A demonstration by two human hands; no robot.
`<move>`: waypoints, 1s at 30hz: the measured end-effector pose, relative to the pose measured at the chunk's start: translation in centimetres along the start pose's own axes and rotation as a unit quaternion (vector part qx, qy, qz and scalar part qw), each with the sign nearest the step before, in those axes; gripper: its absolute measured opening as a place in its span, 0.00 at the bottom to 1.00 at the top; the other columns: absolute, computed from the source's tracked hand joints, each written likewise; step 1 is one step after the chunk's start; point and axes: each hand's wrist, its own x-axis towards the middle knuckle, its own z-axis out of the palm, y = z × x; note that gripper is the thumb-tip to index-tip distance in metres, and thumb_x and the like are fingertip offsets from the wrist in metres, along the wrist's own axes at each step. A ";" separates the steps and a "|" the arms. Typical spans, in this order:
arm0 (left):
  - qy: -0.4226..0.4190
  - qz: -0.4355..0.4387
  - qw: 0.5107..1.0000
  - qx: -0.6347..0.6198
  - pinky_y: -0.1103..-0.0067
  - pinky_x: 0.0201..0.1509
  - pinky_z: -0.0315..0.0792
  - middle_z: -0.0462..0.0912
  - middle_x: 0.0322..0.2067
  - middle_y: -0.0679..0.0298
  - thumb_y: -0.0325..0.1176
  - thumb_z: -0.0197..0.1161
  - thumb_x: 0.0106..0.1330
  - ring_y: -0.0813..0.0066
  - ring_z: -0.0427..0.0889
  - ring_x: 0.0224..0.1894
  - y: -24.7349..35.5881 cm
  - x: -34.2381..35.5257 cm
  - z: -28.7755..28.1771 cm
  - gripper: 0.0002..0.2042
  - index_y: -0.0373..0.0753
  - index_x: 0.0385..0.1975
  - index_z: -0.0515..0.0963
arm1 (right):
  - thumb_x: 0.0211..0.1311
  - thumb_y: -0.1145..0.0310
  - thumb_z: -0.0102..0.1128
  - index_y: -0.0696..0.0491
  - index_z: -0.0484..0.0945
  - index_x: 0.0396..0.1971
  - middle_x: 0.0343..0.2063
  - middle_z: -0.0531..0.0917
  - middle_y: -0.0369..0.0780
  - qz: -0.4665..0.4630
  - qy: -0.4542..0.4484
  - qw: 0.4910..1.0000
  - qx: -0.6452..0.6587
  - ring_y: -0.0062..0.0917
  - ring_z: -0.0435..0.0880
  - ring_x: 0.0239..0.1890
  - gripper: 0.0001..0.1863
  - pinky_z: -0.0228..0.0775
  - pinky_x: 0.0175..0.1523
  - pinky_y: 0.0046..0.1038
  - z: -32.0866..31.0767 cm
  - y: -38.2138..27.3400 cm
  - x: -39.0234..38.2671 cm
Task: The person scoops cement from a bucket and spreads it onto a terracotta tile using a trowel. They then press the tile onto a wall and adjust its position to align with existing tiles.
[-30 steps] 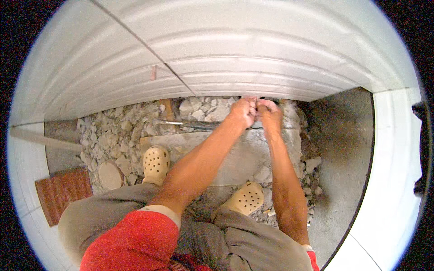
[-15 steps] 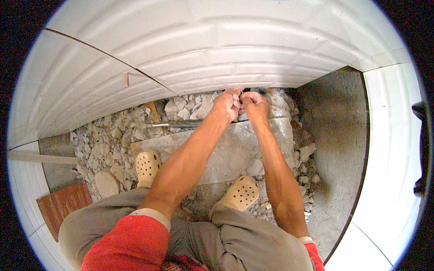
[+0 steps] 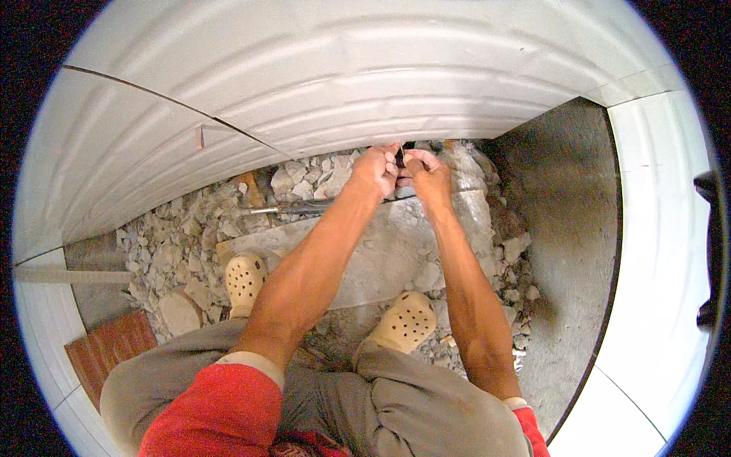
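My left hand [image 3: 375, 171] and my right hand [image 3: 426, 175] are close together at the bottom edge of the white embossed tile wall [image 3: 426, 68]. Both have fingers closed around or against something small and thin, like a wire or strip, too small to name, by a dark gap under the wall. Broken pale rubble [image 3: 304, 179] lies just left of my hands. A dark rod [image 3: 312, 207] with a silver end lies below it, along a flat dusty grey slab [image 3: 365, 259] beneath my forearms.
My cream perforated clogs [image 3: 407, 324] are among rubble and slab. A brown rectangular piece [image 3: 106, 350] and a pale bar [image 3: 76, 276] are at the left. A grey concrete strip [image 3: 556, 228] runs along the right, bordered by white tiles [image 3: 640, 320]. A thin dark seam crosses the wall.
Both hands appear farther left and higher in the picture, along with the wall and floor, as the view has shifted. They remain closed together at the same spot under the wall.
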 end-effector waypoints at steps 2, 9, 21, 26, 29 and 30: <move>-0.001 -0.010 1.000 -0.005 0.92 0.11 0.59 0.71 0.20 0.75 0.25 0.56 0.70 0.92 0.65 0.15 0.1 0.0 0.0 0.04 0.35 0.41 0.75 | 0.65 0.71 0.59 0.62 0.80 0.41 0.33 0.84 0.41 -0.067 0.041 0.994 -0.081 0.26 0.84 0.30 0.11 0.79 0.34 0.28 -0.3 -0.3 -0.9; -0.016 -0.001 1.000 0.022 0.92 0.11 0.57 0.73 0.21 0.74 0.23 0.56 0.68 0.92 0.65 0.14 0.3 -0.1 -0.4 0.05 0.34 0.41 0.75 | 0.54 0.72 0.61 0.57 0.81 0.38 0.38 0.78 0.43 -0.387 0.055 0.778 -0.491 0.45 0.76 0.44 0.11 0.69 0.50 0.43 1.2 2.1 -7.6; -0.024 0.014 1.000 -0.009 0.94 0.10 0.57 0.81 0.33 0.66 0.19 0.55 0.65 0.92 0.66 0.15 0.2 0.4 -0.5 0.11 0.33 0.46 0.73 | 0.61 0.62 0.51 0.56 0.72 0.59 0.57 0.76 0.50 -0.454 -0.272 0.713 -0.460 0.50 0.66 0.64 0.26 0.54 0.69 0.51 7.3 7.9 -7.3; -0.037 -0.005 0.999 -0.001 0.93 0.11 0.60 0.81 0.31 0.67 0.25 0.46 0.71 0.92 0.66 0.14 0.5 0.2 -0.4 0.11 0.33 0.48 0.73 | 0.56 0.57 0.51 0.57 0.69 0.61 0.50 0.76 0.46 -0.543 -0.164 0.672 -0.476 0.44 0.70 0.56 0.33 0.61 0.61 0.46 11.7 8.2 -7.1; -0.032 -0.016 0.999 -0.019 0.93 0.12 0.60 0.81 0.31 0.68 0.25 0.46 0.72 0.92 0.66 0.14 0.7 0.0 -0.2 0.10 0.34 0.48 0.73 | 0.55 0.56 0.51 0.58 0.72 0.56 0.47 0.76 0.44 -0.494 -0.204 0.652 -0.538 0.42 0.71 0.53 0.30 0.63 0.57 0.43 13.7 6.8 -6.8; -0.015 -0.003 1.000 -0.009 0.93 0.12 0.61 0.81 0.31 0.68 0.25 0.46 0.72 0.92 0.67 0.14 0.7 0.0 -0.1 0.10 0.34 0.47 0.72 | 0.55 0.56 0.51 0.58 0.73 0.55 0.46 0.76 0.44 -0.470 -0.228 0.642 -0.561 0.41 0.71 0.52 0.29 0.63 0.55 0.43 13.9 6.5 -6.9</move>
